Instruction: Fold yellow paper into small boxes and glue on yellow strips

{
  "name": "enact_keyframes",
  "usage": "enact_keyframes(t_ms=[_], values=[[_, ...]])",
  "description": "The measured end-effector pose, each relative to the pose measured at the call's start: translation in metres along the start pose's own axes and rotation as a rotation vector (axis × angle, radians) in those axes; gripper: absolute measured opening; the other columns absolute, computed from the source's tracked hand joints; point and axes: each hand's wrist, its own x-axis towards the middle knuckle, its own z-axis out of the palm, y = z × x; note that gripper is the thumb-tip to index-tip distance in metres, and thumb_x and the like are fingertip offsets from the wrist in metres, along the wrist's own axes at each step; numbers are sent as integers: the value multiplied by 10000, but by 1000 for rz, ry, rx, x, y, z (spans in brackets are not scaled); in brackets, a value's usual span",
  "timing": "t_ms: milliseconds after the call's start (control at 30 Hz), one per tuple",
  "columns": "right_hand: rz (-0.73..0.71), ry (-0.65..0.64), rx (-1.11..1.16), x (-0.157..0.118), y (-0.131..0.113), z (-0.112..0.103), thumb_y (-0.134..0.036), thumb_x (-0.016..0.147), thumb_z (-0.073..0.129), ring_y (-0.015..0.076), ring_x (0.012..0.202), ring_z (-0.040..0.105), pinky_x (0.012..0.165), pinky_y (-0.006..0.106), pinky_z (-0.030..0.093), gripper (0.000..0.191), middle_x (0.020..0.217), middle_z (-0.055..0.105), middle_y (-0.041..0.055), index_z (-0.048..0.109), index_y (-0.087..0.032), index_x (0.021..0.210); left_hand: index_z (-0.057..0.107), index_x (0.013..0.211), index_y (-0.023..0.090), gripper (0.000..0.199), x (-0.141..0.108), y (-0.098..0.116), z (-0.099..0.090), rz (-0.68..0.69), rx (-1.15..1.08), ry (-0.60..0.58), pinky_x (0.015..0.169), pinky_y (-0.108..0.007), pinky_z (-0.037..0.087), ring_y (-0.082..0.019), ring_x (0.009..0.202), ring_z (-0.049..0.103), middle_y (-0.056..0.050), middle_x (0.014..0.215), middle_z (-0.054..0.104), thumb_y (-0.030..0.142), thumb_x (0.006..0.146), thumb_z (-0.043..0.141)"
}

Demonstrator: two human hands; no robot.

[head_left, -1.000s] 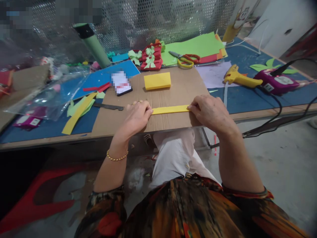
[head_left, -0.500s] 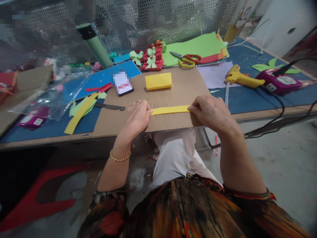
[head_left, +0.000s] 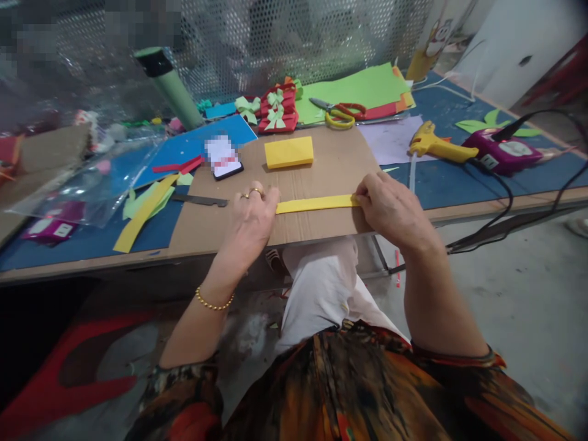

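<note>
A narrow yellow paper strip (head_left: 316,203) lies across the cardboard sheet (head_left: 335,144), between my two hands. My left hand (head_left: 253,211), with rings on its fingers, is closed on the strip's left end. At the opposite end, my right hand (head_left: 390,207) pinches the strip between thumb and fingers. Just behind the strip sits a folded yellow paper piece (head_left: 289,152). A dark flat blade (head_left: 202,200) lies left of my left hand, its right end close to my fingers.
Behind lie scissors (head_left: 340,113), green paper sheets (head_left: 353,89) and red pieces with green bows (head_left: 278,110). A phone (head_left: 223,157) rests at left, near a green bottle (head_left: 169,86). On the right are a yellow glue gun (head_left: 441,144) and a purple power box (head_left: 500,150) with cables.
My hands have moved slightly apart, and more of the strip shows between them. The whole view has shifted a little.
</note>
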Motion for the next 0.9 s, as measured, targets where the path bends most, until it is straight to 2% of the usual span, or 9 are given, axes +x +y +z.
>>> enact_keyframes(t_ms=[67,133,200,267,467,567,700,800,900], values=[[4,-12,-14,0,-2,-1,-122,975,510,287,958,647,744,370,390,229,1112,744,176,709,-159,1083,666,1411,196,527,0,-1,-2,111,35,23,832,-437,478,-298,923,631,-212,1204,666,83,1105,252],[6,-39,-25,0,-5,-3,-111,988,486,292,966,639,740,370,366,260,1133,737,190,710,-143,1116,563,1583,332,574,1,-3,-3,232,44,55,857,-423,471,-273,939,629,-174,1233,663,117,1130,284],[4,-60,-35,0,-7,-5,-111,1000,469,299,965,630,738,372,348,278,1133,730,199,709,-131,1138,492,1643,432,604,2,-7,-3,353,42,78,880,-415,465,-271,988,631,-139,1205,673,135,1135,353],[4,-62,-42,0,-8,-6,-110,1000,465,301,958,621,738,372,333,282,1126,725,200,708,-129,1141,508,1633,457,607,4,-12,0,443,36,87,865,-408,460,-277,997,624,-123,1168,688,139,1122,422],[0,-32,-23,-1,-7,-4,-126,1003,464,277,898,587,721,362,298,265,1105,717,182,708,-151,1103,671,1501,409,530,16,-20,10,547,38,168,787,-393,411,-277,933,599,-124,1094,702,140,1122,415],[6,-35,-17,-1,-7,-4,-144,1000,478,276,895,580,722,361,298,246,1102,714,181,706,-154,1091,769,1321,278,404,19,-8,9,569,-10,202,796,-394,410,-275,951,609,-132,1118,713,157,1111,446],[15,-44,-25,0,-8,-4,-160,1002,481,287,909,583,734,367,320,244,1105,711,193,705,-146,1099,771,1102,94,327,13,20,6,510,-74,173,847,-406,454,-293,975,639,-176,1065,727,206,1109,463],[28,-36,-61,-1,-9,-4,-152,1019,446,294,911,590,749,379,346,274,1101,712,203,707,-138,1102,729,1334,68,587,6,40,3,410,-97,167,893,-434,476,-345,1064,652,-221,1149,729,552,1131,465],[48,39,-87,-8,-12,-7,-126,1032,391,312,938,595,783,404,392,322,1088,710,205,707,-151,1086,649,1525,152,748,3,53,-1,340,-117,115,930,-458,474,-363,1119,646,-225,1242,719,714,1075,446]])
